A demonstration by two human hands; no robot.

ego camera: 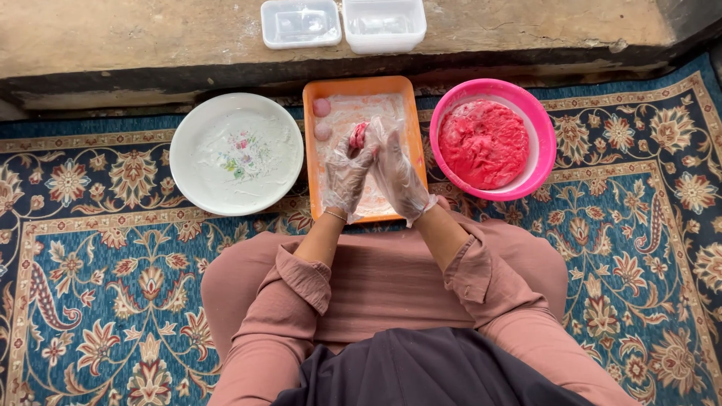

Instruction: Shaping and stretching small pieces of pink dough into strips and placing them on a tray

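My left hand (344, 177) and my right hand (397, 171), both in thin clear plastic gloves, press together over the orange tray (310, 150). Between the palms sits a small red dough piece (359, 135), held by both hands. Two pale pink dough balls (322, 107) lie at the tray's far left, on a white floury layer. A pink bowl (543, 154) holding a mass of red dough (483, 144) stands just right of the tray.
A white plate (197, 169) dusted with flour, with a flower print, lies left of the tray. Two clear plastic containers (301, 22) stand on the concrete step beyond. Everything rests on a blue patterned rug (98, 248); my knees in pink trousers frame the near side.
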